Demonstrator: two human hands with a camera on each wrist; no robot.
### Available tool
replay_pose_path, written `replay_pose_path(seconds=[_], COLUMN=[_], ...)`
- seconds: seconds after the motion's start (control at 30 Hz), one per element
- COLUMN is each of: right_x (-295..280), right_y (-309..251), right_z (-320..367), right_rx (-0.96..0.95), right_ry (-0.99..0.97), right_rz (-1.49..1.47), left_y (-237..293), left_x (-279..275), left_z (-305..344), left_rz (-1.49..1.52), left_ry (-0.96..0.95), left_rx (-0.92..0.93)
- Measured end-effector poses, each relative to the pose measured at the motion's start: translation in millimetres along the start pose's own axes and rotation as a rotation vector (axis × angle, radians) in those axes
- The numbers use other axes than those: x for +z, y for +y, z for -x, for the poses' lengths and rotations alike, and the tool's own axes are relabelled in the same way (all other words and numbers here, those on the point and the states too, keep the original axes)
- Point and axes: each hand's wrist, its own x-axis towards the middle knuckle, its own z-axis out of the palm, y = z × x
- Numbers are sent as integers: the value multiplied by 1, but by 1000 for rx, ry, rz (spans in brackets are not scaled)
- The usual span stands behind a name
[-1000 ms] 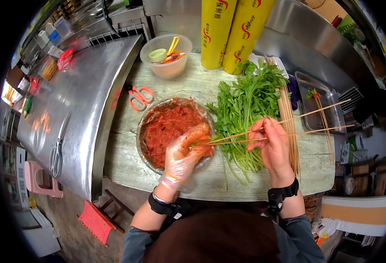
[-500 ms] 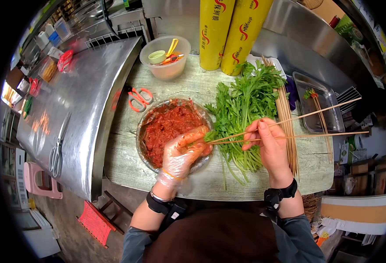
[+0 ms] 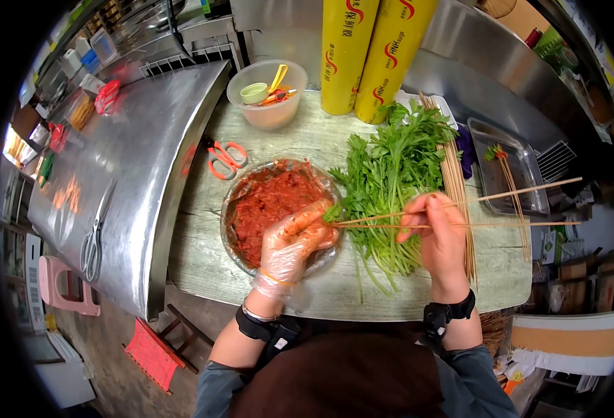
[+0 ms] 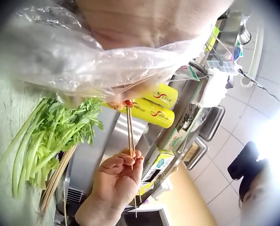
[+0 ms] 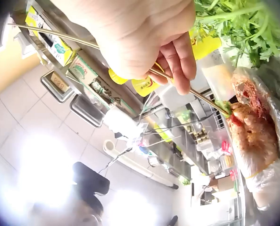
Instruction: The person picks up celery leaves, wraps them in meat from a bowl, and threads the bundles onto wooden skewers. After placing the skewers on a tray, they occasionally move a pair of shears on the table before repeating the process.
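My left hand, in a clear plastic glove smeared red, pinches a small bit of green leaf beside the bowl's right rim. Two thin wooden skewers meet at that leaf, and in the right wrist view a red bit shows there too. Bare, my right hand holds the skewers between thumb and fingers, their far ends spread apart to the right. Under the left hand is a lined metal bowl of red, minced-looking mixture. Leafy celery lies below the skewers.
A bundle of skewers lies right of the celery. Skewers with green-and-red tips rest across a metal tray. Orange-handled scissors, a plastic tub and tall yellow boxes stand around. A steel counter adjoins left.
The far ends of the skewers have swung toward the body as my right hand shifts slightly. More green leaf shows above the left fingers, which stay beside the bowl.
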Motion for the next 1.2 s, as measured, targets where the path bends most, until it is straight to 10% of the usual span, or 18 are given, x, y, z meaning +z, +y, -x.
replay_pose_path(seconds=[0.93, 1.2], right_x=[11, 24], right_y=[4, 1], right_z=[-4, 22], right_rx=[31, -240], right_ry=[-36, -78], right_rz=[34, 154], left_y=[5, 9], left_x=[-8, -3], left_z=[-2, -2], left_rz=[250, 394], left_ry=[-1, 85], left_rx=[-146, -68])
